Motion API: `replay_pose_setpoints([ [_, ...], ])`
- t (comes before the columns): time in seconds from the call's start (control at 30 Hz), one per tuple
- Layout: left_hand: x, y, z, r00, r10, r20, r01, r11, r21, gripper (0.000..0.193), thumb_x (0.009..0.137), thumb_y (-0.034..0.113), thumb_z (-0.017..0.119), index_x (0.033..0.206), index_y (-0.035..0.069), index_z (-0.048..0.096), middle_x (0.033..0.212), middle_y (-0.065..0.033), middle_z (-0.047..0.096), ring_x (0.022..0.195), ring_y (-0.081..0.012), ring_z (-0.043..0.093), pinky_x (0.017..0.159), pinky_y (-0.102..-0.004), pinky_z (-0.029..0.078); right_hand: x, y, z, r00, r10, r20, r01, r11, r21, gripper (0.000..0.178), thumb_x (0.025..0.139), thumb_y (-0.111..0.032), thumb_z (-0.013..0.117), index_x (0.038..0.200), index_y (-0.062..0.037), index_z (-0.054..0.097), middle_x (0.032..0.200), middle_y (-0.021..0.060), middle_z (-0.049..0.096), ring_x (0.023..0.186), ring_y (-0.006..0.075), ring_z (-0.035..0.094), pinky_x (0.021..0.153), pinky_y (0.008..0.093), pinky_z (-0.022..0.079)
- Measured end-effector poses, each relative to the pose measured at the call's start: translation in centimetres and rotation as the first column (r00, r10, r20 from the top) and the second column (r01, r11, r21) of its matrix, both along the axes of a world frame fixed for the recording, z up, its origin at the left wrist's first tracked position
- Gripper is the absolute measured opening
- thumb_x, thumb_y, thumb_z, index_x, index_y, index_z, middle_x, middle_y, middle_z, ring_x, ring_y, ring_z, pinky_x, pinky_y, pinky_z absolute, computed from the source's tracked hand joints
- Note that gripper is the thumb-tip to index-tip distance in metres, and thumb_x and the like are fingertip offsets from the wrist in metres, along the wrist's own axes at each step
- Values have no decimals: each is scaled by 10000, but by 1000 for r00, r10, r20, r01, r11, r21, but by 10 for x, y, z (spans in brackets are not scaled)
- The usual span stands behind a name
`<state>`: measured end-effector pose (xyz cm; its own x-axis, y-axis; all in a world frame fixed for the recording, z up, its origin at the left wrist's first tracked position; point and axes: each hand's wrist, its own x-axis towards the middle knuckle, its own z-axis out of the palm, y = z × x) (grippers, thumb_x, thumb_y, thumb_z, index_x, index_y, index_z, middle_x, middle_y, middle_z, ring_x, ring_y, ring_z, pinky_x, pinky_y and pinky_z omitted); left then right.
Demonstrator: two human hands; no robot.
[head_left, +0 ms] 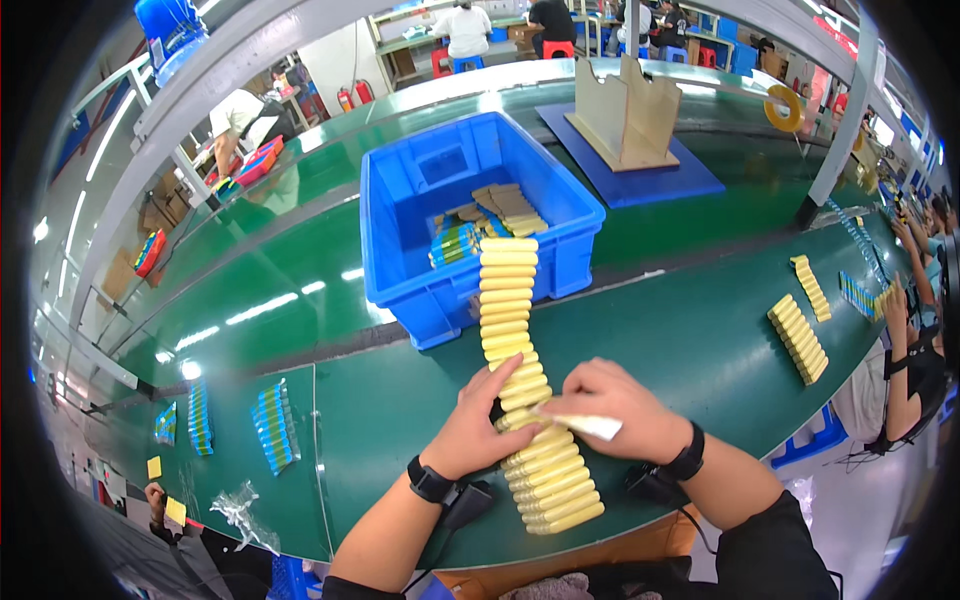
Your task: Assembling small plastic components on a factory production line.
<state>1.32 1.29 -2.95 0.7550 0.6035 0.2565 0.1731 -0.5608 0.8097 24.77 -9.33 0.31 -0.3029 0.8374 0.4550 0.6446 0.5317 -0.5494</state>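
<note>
One long row of yellow cells [520,400] lies on the green table [680,340], and we press our left hand [478,420] flat on its middle. Our right hand [620,410] pinches a white strip [590,425] over it; more cells wait in the blue crate [450,250], so we judge the work as partly done.

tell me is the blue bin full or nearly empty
Nearly empty: the blue bin shows mostly bare floor, with a few yellow and blue pieces in one part.

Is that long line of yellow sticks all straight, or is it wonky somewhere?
The long yellow row bends where the left hand and right hand press on it: above it runs straight from the blue crate, below it slants right.
</note>
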Motion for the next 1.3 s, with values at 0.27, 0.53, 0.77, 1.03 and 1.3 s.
replay_pose_setpoints([
  [0.27,-9,8,6,953,-49,298,180,884,-431,849,936,326,733,1613,-5,342,1587,-188,459,1498,-286,402,1243,-388,282,29,-5,5,867,-171,-467,99,980,-175,128,993,-90,686,1071,-68,784,1136,86,624,1078,189,625,928,337,507],
  [0.53,-5,-38,41,899,-430,87,432,902,-8,945,939,598,647,1614,7,351,1604,-215,403,1481,-365,356,1239,-460,234,6,-32,6,723,17,-690,-463,754,-466,226,1049,-176,649,1179,-22,752,1127,61,733,1042,118,648,932,314,528],
  [0.77,5,-41,48,859,-8,513,399,639,-658,963,904,330,811,1625,-16,276,1567,-162,462,1451,-298,465,1216,-440,343,8,-40,18,720,172,-672,-688,296,-662,313,1065,-291,642,1162,-17,760,888,-20,719,791,43,594,713,247,507],
  [1.03,0,-3,13,994,-65,90,84,970,-227,786,875,138,801,1573,53,451,1418,-154,576,1330,-275,545,1156,-407,390,8,-41,11,769,214,-602,-639,254,-726,331,1070,-322,629,1154,-32,764,852,-17,708,679,69,577,619,248,481],
  [1.3,-4,0,-6,996,-39,-80,27,989,-147,768,865,264,815,1545,95,498,1366,-163,622,1279,-327,559,1168,-448,330,32,-18,18,790,368,-491,-512,-46,-858,307,1073,-293,610,1102,-29,763,899,24,743,739,66,636,639,255,523],
])
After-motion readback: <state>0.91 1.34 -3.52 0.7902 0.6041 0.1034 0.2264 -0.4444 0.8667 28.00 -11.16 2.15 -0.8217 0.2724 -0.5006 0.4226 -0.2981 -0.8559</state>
